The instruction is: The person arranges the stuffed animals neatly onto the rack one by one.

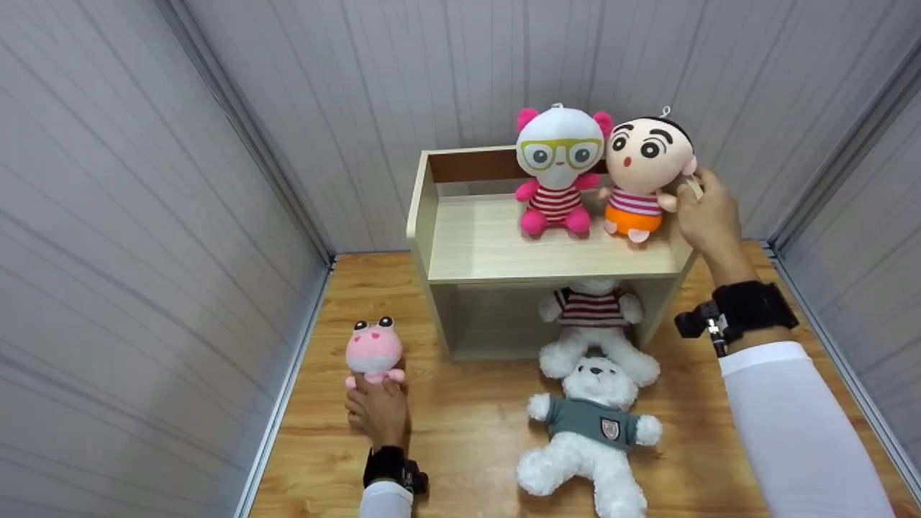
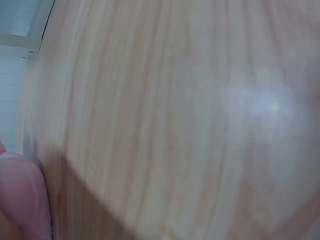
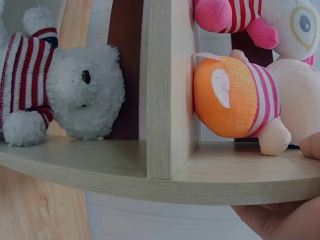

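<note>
My left hand (image 1: 380, 411) holds a pink frog plush (image 1: 374, 349) by its body, low over the wooden floor at the left; the hand hides its lower part. In the left wrist view only a bit of pink plush (image 2: 22, 195) shows at the edge. My right hand (image 1: 711, 216) grips the right side panel of a pale wooden shelf (image 1: 489, 252), thumb inside and fingers outside. Beside that thumb sits a boy doll (image 1: 651, 155) in orange shorts (image 3: 220, 97). A pink-and-white panda plush (image 1: 557, 162) with yellow glasses sits left of it on the upper board.
A white bear in a striped sweater (image 1: 590, 309) sits in the lower compartment, its legs poking out. In front of it, a white bear in a grey-green shirt (image 1: 591, 424) lies on the floor (image 1: 468, 432). Grey panel walls (image 1: 144, 252) close in the sides and back.
</note>
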Available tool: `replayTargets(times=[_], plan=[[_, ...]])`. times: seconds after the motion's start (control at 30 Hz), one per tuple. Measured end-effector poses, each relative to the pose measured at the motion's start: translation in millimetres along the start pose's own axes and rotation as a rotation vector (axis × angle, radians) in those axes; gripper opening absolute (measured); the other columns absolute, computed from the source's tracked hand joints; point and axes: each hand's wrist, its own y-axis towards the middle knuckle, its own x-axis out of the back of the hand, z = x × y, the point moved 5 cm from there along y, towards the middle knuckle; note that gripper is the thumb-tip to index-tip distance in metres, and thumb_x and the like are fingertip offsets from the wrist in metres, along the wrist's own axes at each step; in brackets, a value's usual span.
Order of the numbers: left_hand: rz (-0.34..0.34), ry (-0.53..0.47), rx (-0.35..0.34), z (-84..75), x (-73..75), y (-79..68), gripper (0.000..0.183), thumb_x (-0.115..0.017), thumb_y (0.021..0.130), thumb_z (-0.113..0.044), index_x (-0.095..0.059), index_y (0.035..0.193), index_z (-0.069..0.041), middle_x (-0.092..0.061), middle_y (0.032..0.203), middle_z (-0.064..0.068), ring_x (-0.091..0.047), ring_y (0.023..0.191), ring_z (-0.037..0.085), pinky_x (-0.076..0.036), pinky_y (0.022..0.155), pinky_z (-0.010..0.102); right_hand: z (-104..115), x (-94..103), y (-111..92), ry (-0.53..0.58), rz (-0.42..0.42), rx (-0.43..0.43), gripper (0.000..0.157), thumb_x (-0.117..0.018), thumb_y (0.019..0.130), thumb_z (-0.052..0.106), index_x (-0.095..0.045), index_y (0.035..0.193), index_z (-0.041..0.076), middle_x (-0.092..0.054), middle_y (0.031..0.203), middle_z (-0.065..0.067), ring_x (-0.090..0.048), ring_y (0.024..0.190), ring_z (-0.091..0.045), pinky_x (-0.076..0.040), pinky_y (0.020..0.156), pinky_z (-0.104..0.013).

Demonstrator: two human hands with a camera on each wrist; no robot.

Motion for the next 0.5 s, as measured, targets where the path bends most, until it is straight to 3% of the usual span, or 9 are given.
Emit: replayTargets(times=[0.5], plan=[[0.000, -0.019, 0.025, 1.7, 6.2, -0.5, 0.064, -0.068, 0.094, -0.034, -0.041, 0.137, 0.005, -0.050, 0.125, 0.034, -0.045, 0.118, 0.052, -0.036, 0.095, 0.067, -0.5, 0.5, -0.4, 0.000, 0.020, -0.010, 0.056, -0.037, 0.107, 0.029, -0.034, 0.159, 0.008, -0.045, 0.154, -0.029, -0.043, 0.140, -0.047, -0.031, 0.118, -0.059]])
